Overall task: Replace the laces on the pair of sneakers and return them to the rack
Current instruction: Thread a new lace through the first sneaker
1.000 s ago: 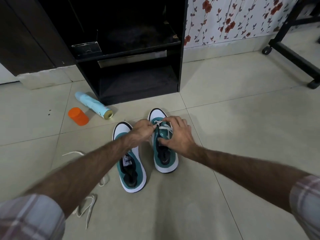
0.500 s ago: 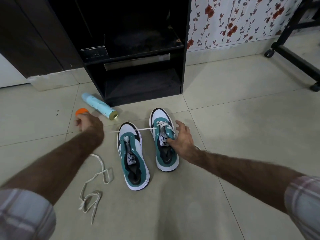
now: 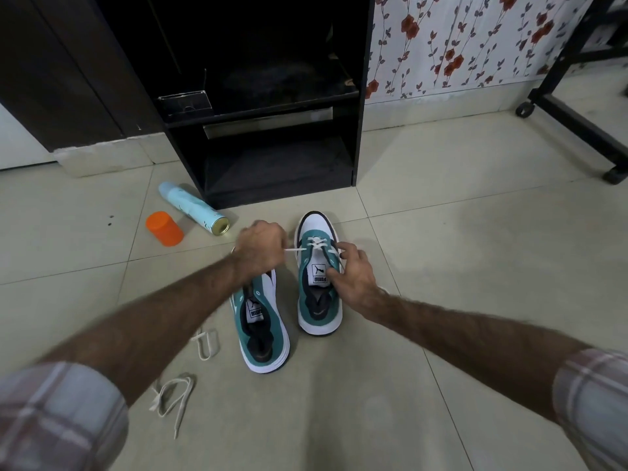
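Two teal and white sneakers stand side by side on the tiled floor. The right sneaker [image 3: 317, 294] has a white lace [image 3: 317, 245] threaded through its front eyelets. My left hand [image 3: 260, 248] grips one end of that lace, held just left of the shoe and above the toe of the left sneaker [image 3: 260, 329], which has no lace. My right hand [image 3: 351, 271] holds the right sneaker's side by the tongue, fingers curled at the eyelets. A loose white lace [image 3: 173, 397] lies on the floor at the lower left. The black rack [image 3: 272, 130] stands behind the shoes.
A light blue spray can [image 3: 193, 209] lies on its side left of the rack, with an orange cap [image 3: 164, 228] beside it. A black frame on wheels [image 3: 574, 120] stands at the far right. Flowered wallpaper covers the wall behind.
My left hand, which had pulled the lace end far out to the left, has come back close to the right sneaker. My right hand stays on the shoe.
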